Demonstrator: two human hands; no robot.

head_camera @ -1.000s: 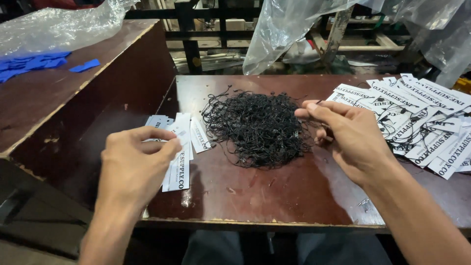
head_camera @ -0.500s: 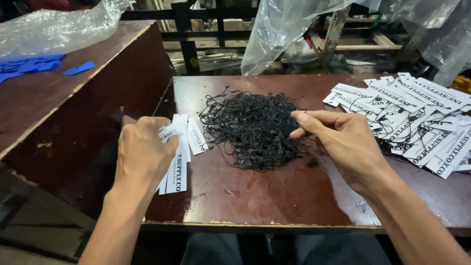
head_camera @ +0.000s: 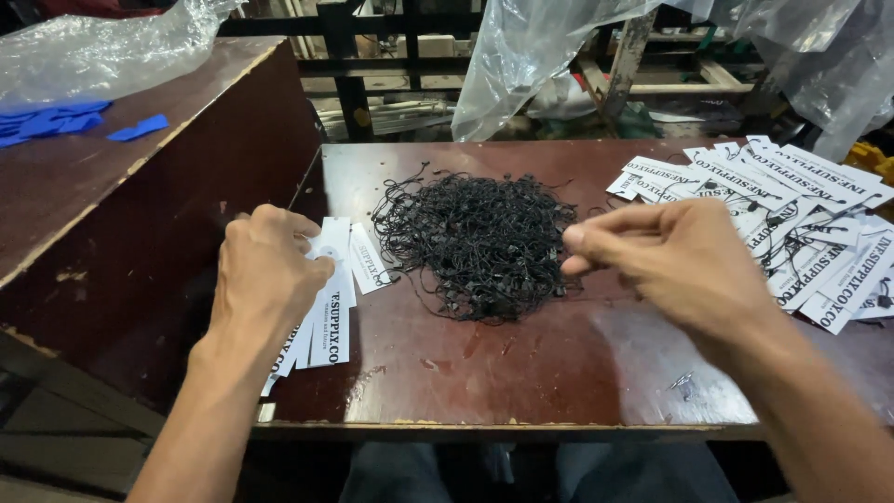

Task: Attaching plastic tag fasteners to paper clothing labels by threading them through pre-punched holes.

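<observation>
A tangled heap of thin black string loops (head_camera: 480, 237) lies in the middle of a dark red-brown table (head_camera: 521, 373). My left hand (head_camera: 265, 275) rests on a small stack of white printed paper tags (head_camera: 335, 298) at the table's left edge, fingers curled over the top tag. My right hand (head_camera: 675, 261) hovers at the heap's right side with thumb and fingers pinched together; whether a string is between them cannot be made out. A spread of white tags with black strings attached (head_camera: 801, 224) lies at the right.
A taller brown cabinet (head_camera: 121, 205) stands at the left, with blue pieces (head_camera: 56, 121) and a clear plastic bag (head_camera: 102, 47) on top. More clear plastic sheeting (head_camera: 540, 56) hangs behind the table. A metal frame stands at the back.
My left hand has dropped from mid-air onto the stack of tags at the left. My right hand has drifted from above the spread of tags to the heap's right edge.
</observation>
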